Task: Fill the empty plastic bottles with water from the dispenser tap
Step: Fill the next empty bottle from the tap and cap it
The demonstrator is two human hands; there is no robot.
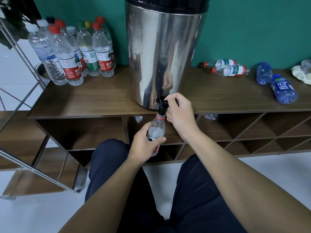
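Note:
A tall steel water dispenser [161, 52] stands on the wooden shelf top [84, 100], its black tap [161, 105] jutting over the front edge. My left hand [144, 145] grips a clear, red-labelled plastic bottle [157, 130] by its body and holds its open mouth right under the tap spout. Water with bubbles shows inside the bottle. My right hand [180, 113] is curled round the tap's black lever.
Several capped, filled bottles [74, 52] stand at the back left of the shelf top. On the right lie two clear red-capped bottles [227, 68] and two blue bottles [276, 83], plus a cloth [301, 73]. Open shelf compartments [235, 126] sit below; my knees are close underneath.

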